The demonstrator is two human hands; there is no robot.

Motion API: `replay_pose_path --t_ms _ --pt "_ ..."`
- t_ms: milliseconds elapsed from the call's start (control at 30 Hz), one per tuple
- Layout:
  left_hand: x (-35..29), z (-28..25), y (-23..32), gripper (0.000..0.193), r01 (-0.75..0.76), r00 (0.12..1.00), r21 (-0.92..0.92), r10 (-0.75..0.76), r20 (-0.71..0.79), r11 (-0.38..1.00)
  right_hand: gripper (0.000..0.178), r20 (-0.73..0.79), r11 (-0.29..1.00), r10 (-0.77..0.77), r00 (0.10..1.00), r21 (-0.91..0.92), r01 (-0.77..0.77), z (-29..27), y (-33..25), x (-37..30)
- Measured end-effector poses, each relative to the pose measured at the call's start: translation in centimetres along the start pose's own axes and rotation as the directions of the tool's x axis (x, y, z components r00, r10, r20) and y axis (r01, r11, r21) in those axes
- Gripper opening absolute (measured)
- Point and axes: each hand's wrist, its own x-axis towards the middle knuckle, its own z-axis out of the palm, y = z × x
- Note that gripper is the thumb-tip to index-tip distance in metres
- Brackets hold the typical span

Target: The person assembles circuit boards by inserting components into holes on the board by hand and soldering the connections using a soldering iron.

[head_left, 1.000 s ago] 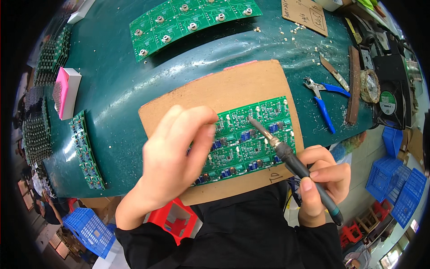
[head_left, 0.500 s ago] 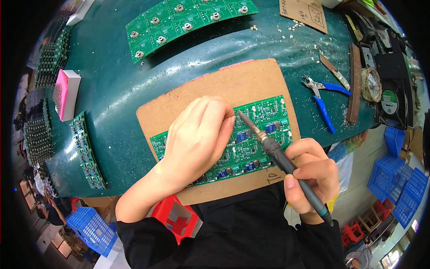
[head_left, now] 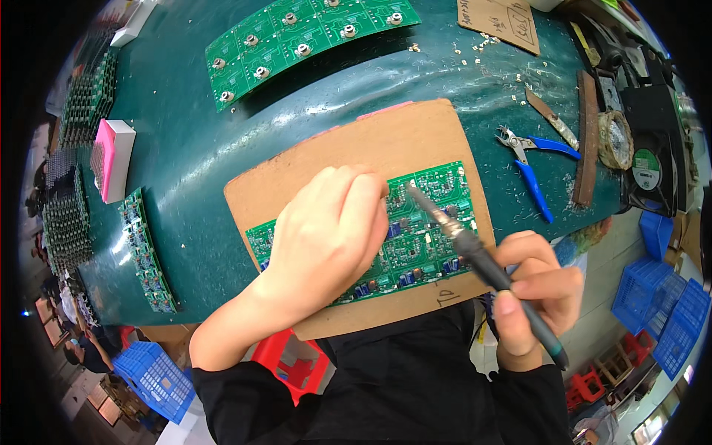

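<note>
My left hand (head_left: pixel 326 237) has slid right across the green rectangular circuit board (head_left: pixel 430 222) since a sec ago; it was more over the board's left-middle part, now the knuckles sit near the centre w/ fingers curled down and pressing on the board. Can't tell if anything thin is pinched under the fingertips, they're hidden. My right hand (head_left: pixel 534 297) is closed in a pen grip around the black-handled soldering iron w/ metal tip (head_left: pixel 475 252). The iron has swung in too: its tip now lies over the board's upper middle, just beside my left fingertips, where before it pointed further right. I judge that means the tip is lined up on a new joint near the fingers, so heat is close to skin.

The board lies on a brown flat cardboard sheet (head_left: pixel 386 141), which rests on the dark teal surface (head_left: pixel 185 170). Right of the cardboard, well apart from my hands, lie blue-handled cutters (head_left: pixel 538 159). At the far edge is a long green panel of boards w/ round metal parts (head_left: pixel 304 37). To the left are a pink-and-white block (head_left: pixel 111 159) and a narrow green strip of populated boards (head_left: pixel 148 252).
</note>
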Motion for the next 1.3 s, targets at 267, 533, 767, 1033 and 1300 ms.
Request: replay_pose_path --t_ms 267,533,767,1033,1300 --pt "0.8 -2.1 -0.1 0.018 0.053 0.997 -0.148 -0.044 0.067 0.988 0.023 -0.058 0.994 0.072 0.996 -0.078 -0.077 -2.3 -0.4 -1.0" --pt "2.0 1.4 1.4 0.016 0.123 0.992 -0.310 -0.116 0.042 0.943 0.024 -0.067 0.997 0.045 0.997 -0.065 -0.049 -1.9 0.3 -0.6" --pt "2.1 3.3 0.6 0.017 -0.027 0.997 -0.150 0.016 -0.072 0.988 0.023 -0.009 0.996 0.037 0.999 -0.077 -0.037 -1.7 0.5 0.1" --pt "2.4 2.8 1.3 0.018 -0.029 0.998 -0.113 0.023 -0.052 0.993 0.022 -0.090 0.999 -0.006 0.996 -0.039 0.003 -2.3 0.6 0.1" --pt "2.3 3.3 1.6 0.018 -0.067 0.997 0.094 0.071 -0.032 0.993 0.023 -0.005 0.998 0.005 1.000 -0.059 -0.006 -2.6 0.8 -0.2"
